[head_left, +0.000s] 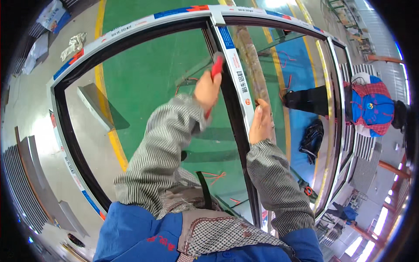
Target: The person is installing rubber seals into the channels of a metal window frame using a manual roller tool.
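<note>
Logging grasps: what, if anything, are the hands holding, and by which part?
The left hand holds a tool by its red handle. The right hand is at the white mullion; whether it grips cannot be told.

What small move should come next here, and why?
Probably ease the red tool against the dark strip along the pale bar: the left hand holds the tool close by in this view, and the right hand touches the bar.

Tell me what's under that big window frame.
Under the window frame I see green floor, a yellow line and a worn beam. What its bars and the right sleeve cover can't be seen.
</note>
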`<act>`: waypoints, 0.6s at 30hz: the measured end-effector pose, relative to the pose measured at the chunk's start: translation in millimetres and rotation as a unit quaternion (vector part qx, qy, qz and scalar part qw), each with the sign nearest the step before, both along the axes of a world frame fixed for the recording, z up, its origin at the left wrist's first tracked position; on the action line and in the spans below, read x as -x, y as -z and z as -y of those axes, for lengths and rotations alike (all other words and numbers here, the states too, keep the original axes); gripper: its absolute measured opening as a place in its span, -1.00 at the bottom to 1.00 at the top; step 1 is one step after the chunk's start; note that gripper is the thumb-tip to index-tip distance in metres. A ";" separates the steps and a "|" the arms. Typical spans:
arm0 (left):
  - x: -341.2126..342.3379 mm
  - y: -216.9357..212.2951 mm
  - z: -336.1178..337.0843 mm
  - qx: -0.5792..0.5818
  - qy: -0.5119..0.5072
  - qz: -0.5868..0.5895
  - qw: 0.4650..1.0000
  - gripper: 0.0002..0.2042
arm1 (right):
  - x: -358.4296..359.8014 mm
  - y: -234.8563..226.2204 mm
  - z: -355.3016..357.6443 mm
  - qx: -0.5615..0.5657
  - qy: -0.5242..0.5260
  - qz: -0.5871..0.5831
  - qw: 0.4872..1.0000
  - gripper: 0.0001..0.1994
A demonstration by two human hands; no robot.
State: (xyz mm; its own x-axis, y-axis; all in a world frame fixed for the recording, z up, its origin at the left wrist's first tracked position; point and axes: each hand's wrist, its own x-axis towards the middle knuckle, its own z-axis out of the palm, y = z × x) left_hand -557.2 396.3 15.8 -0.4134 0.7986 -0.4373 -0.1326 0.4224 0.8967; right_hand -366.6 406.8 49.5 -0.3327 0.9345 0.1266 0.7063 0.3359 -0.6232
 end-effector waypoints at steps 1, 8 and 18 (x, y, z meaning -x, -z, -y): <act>-17.8 23.7 17.8 -0.010 0.001 -0.225 0.974 -0.71 | 5.0 3.6 1.6 0.000 -0.002 -0.010 1.000 -0.65; -80.1 9.3 86.8 0.007 0.106 -0.083 0.991 -0.68 | -7.9 6.8 -5.1 0.029 0.025 0.009 0.999 -0.64; 95.6 6.2 -75.3 -0.020 -0.006 0.093 0.995 -0.74 | -5.0 5.2 1.5 0.020 0.025 0.028 0.999 -0.61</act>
